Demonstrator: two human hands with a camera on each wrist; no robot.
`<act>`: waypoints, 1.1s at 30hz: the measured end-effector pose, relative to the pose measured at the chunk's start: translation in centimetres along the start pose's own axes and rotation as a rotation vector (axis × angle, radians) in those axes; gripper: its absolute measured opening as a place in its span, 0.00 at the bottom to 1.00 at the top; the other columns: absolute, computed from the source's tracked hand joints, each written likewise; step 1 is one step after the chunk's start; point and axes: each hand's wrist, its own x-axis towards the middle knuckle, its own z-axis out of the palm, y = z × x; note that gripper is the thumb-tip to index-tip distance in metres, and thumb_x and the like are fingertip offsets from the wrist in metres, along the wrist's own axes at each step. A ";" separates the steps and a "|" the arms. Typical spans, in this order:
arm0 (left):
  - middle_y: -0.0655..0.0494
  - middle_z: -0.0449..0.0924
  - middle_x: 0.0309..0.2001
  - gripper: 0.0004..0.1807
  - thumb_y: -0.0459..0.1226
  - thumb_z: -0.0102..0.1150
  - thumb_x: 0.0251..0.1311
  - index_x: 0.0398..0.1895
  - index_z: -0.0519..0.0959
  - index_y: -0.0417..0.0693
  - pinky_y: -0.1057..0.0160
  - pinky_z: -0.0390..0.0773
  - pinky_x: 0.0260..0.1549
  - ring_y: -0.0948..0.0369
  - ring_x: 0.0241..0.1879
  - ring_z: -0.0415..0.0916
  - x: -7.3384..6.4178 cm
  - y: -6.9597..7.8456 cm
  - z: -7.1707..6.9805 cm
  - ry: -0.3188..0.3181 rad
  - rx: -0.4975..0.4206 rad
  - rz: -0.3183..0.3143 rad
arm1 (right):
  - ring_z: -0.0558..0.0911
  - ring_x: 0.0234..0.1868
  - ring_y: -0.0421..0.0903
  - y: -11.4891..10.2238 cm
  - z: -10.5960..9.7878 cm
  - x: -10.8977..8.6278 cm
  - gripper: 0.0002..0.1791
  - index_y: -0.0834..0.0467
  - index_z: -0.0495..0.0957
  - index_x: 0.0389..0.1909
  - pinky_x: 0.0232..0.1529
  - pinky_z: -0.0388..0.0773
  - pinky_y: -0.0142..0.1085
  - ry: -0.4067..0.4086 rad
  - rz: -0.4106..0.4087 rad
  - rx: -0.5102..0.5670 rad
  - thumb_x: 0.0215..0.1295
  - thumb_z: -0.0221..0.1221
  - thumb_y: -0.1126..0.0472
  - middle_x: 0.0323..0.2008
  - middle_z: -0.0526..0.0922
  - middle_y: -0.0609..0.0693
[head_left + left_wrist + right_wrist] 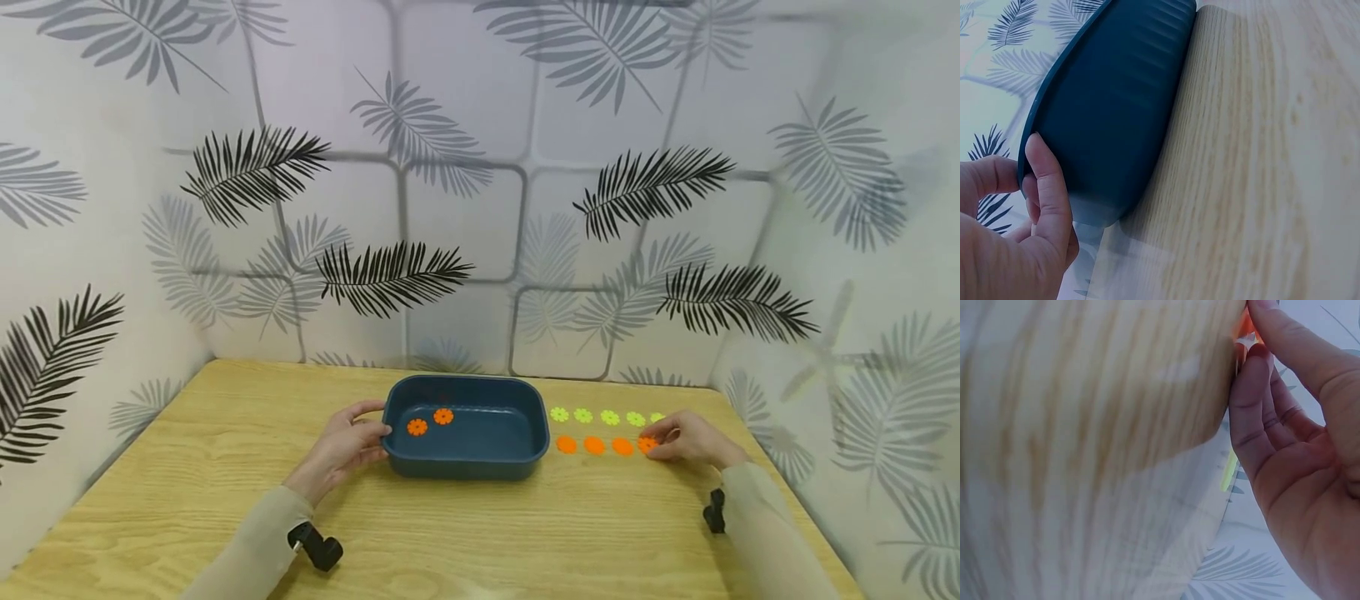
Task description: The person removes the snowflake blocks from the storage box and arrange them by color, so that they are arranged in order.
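Note:
A dark blue rectangular tub [468, 469] stands on the table. My left hand [341, 450] grips its left rim; in the left wrist view the thumb and fingers [1047, 181] lie on either side of that rim. Inside the tub, toward its left end, lie two orange flower-shaped pieces [417, 427]. At the right end of a row of orange pieces [594, 446], my right hand [693, 439] pinches the last orange flower-shaped piece [647, 445] between thumb and fingertips. In the right wrist view, this orange piece [1246, 326] is mostly hidden by the fingers.
Behind the orange row runs a row of yellow-green flower-shaped pieces [610, 417], its right end partly covered by my right hand. The wood-grain table [450, 542] meets leaf-patterned walls [465, 208] at the back and sides. Black wrist mounts [318, 546] sit on both sleeves.

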 end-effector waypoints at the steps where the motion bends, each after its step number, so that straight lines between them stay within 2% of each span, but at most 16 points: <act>1: 0.48 0.79 0.39 0.30 0.27 0.57 0.63 0.69 0.64 0.43 0.66 0.83 0.29 0.60 0.28 0.80 0.0 0.0 0.0 0.000 -0.001 -0.001 | 0.78 0.34 0.38 0.0 0.0 0.0 0.20 0.65 0.83 0.49 0.35 0.77 0.29 -0.008 -0.002 0.007 0.57 0.70 0.60 0.41 0.86 0.57; 10: 0.47 0.79 0.40 0.30 0.28 0.56 0.63 0.70 0.64 0.44 0.66 0.84 0.29 0.61 0.29 0.80 0.0 0.2 0.0 0.008 0.014 -0.004 | 0.77 0.34 0.37 0.1 -0.4 0.0 0.21 0.68 0.81 0.52 0.35 0.77 0.29 -0.054 -0.046 0.022 0.59 0.68 0.63 0.46 0.85 0.63; 18: 0.49 0.79 0.38 0.30 0.28 0.56 0.63 0.69 0.65 0.43 0.67 0.83 0.28 0.61 0.27 0.79 0.1 0.3 0.0 0.000 0.002 0.014 | 0.75 0.34 0.34 0.1 -0.7 0.3 0.20 0.66 0.82 0.51 0.36 0.75 0.28 -0.029 -0.046 -0.030 0.59 0.67 0.63 0.49 0.84 0.63; 27: 0.47 0.79 0.41 0.30 0.28 0.56 0.64 0.70 0.64 0.44 0.66 0.84 0.30 0.60 0.29 0.81 -0.2 0.0 0.0 -0.002 0.013 0.001 | 0.78 0.37 0.38 0.1 -0.3 -0.4 0.23 0.69 0.79 0.54 0.38 0.75 0.27 -0.053 0.002 0.052 0.60 0.67 0.62 0.41 0.83 0.58; 33: 0.48 0.78 0.40 0.30 0.28 0.57 0.63 0.70 0.65 0.44 0.65 0.84 0.30 0.59 0.30 0.81 -0.1 0.1 0.0 0.005 0.019 -0.001 | 0.79 0.35 0.39 0.2 -0.2 -0.4 0.24 0.72 0.75 0.58 0.35 0.79 0.29 -0.038 0.040 0.179 0.64 0.63 0.63 0.39 0.80 0.58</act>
